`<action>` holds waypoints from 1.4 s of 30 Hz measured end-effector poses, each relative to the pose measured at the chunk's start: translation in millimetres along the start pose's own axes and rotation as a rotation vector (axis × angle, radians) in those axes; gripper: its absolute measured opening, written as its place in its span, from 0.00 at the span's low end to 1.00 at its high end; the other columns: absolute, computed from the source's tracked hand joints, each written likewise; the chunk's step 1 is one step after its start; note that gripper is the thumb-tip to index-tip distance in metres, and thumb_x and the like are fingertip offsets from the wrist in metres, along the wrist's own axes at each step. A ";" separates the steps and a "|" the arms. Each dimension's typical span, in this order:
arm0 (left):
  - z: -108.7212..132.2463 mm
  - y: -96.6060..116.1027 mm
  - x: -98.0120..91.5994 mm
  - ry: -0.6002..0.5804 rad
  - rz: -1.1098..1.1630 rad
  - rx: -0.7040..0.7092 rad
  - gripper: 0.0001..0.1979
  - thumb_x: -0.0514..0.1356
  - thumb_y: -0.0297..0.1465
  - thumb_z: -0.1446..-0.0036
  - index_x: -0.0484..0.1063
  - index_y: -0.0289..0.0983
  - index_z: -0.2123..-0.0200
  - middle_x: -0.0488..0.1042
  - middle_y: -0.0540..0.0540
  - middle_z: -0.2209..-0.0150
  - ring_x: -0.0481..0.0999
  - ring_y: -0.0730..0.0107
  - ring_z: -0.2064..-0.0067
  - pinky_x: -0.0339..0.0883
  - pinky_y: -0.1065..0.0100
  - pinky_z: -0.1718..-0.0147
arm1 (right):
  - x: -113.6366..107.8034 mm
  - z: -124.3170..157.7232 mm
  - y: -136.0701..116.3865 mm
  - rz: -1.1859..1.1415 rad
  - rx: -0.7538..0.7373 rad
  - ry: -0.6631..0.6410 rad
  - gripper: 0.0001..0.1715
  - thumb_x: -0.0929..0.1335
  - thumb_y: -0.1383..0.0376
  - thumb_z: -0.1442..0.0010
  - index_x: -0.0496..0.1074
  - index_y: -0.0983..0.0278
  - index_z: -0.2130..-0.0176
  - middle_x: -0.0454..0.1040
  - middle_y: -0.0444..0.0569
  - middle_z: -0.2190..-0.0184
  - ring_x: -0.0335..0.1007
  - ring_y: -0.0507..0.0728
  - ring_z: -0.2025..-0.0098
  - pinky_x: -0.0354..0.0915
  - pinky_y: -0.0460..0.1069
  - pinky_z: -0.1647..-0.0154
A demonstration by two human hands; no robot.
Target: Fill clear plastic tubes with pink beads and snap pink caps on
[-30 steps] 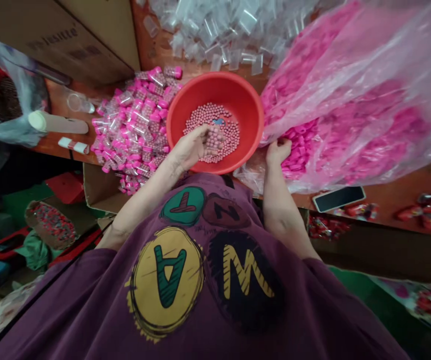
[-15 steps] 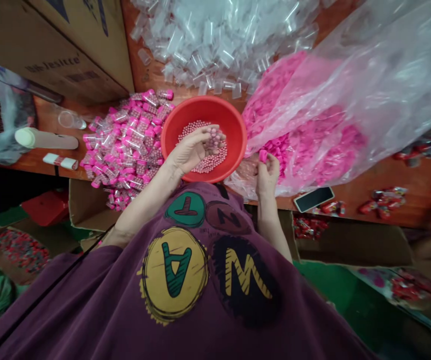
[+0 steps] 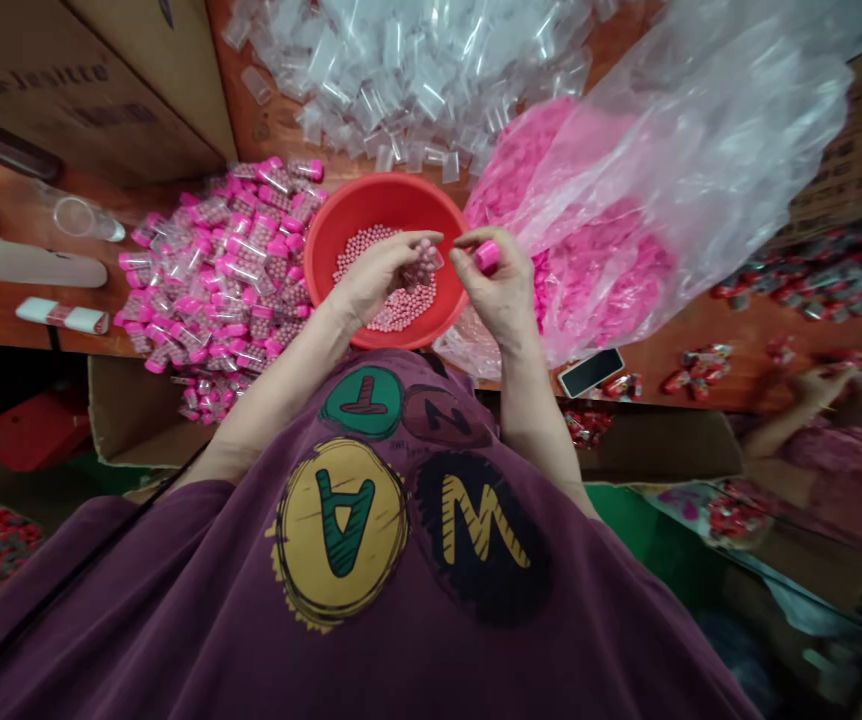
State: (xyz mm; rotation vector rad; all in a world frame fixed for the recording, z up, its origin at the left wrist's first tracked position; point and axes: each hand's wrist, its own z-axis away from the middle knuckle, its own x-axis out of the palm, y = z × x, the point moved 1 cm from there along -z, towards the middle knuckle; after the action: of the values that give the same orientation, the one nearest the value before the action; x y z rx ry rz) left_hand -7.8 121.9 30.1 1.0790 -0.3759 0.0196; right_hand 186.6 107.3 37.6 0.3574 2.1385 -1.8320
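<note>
Above the red bowl [image 3: 384, 190], my left hand [image 3: 377, 275] is closed around a small clear vial [image 3: 425, 262] filled with pink beads. Loose pink beads [image 3: 399, 312] lie in the bowl under it. My right hand [image 3: 502, 290] pinches a bright pink cap [image 3: 486, 254] at the bowl's right rim, close to the vial but apart from it. More pink caps [image 3: 618, 270] fill a clear plastic bag [image 3: 731, 150] on the right. Capped bead vials [image 3: 228, 260] form a heap left of the bowl.
A pile of clear vials [image 3: 401, 80] lies at the back. On the left stand a cardboard box [image 3: 93, 90] and a pale bottle [image 3: 26, 262]. A phone [image 3: 591, 372] rests at the table's front edge. Further right, a co-worker's hands [image 3: 836, 385] hold something red.
My right hand has lifted from the cap bag and moved left with the pink cap, towards the vial. My left hand keeps the vial over the bowl. The view has shifted right.
</note>
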 end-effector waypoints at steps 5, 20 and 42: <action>7.9 0.0 -3.8 -0.038 -0.090 -0.023 0.12 0.62 0.30 0.34 0.82 0.36 0.50 0.80 0.46 0.62 0.79 0.72 0.64 0.72 0.70 0.63 | 0.3 -2.7 -13.2 0.078 -0.049 -0.247 0.21 0.74 0.43 0.29 0.82 0.56 0.54 0.87 0.47 0.56 0.82 0.59 0.54 0.79 0.58 0.44; 11.9 -12.8 -17.7 -0.027 0.150 -0.115 0.14 0.63 0.26 0.41 0.79 0.37 0.51 0.80 0.47 0.61 0.80 0.71 0.61 0.76 0.67 0.57 | 6.8 7.8 3.9 0.050 0.127 -0.121 0.21 0.76 0.46 0.31 0.78 0.56 0.50 0.81 0.43 0.58 0.81 0.60 0.48 0.82 0.63 0.38; 14.3 -37.8 -19.9 0.047 0.263 -0.133 0.14 0.73 0.35 0.33 0.80 0.38 0.48 0.85 0.45 0.56 0.87 0.67 0.56 0.78 0.66 0.54 | 30.1 19.5 10.2 0.101 0.107 -0.066 0.28 0.70 0.39 0.27 0.81 0.56 0.46 0.86 0.51 0.48 0.82 0.61 0.43 0.77 0.65 0.31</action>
State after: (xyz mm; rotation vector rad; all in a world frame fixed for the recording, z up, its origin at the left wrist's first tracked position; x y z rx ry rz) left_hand -23.2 94.8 -2.4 0.8911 -0.4681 0.2497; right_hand 163.9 89.4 14.0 0.4152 1.9477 -1.8793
